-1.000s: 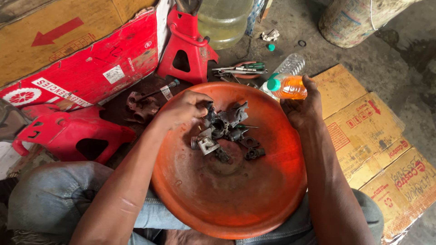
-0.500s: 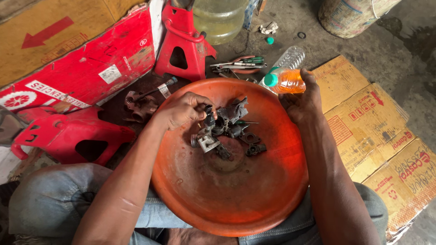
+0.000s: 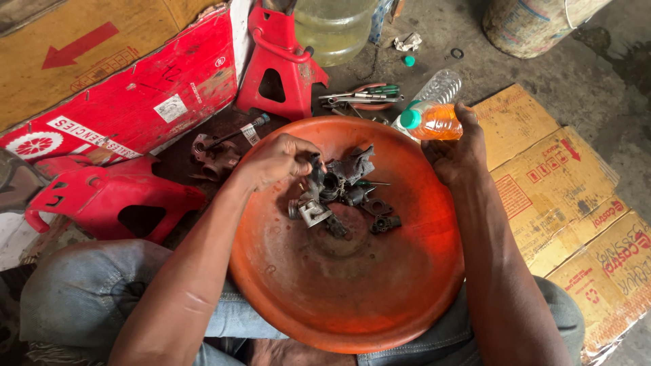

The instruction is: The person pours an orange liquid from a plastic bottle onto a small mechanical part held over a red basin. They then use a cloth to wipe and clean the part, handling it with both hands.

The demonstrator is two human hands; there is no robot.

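Seen from above, the left hand pinches a grimy dark metal engine part in a wide orange plastic basin, while the right hand grips a small clear bottle of orange liquid just beyond, best tilted slowly over the part.

The near half of the round orange plastic basin is left bare. Its far middle is crowded by greasy dark metal parts. Beyond the rim, passage is blocked by a red steel jack stand and scattered hand tools.
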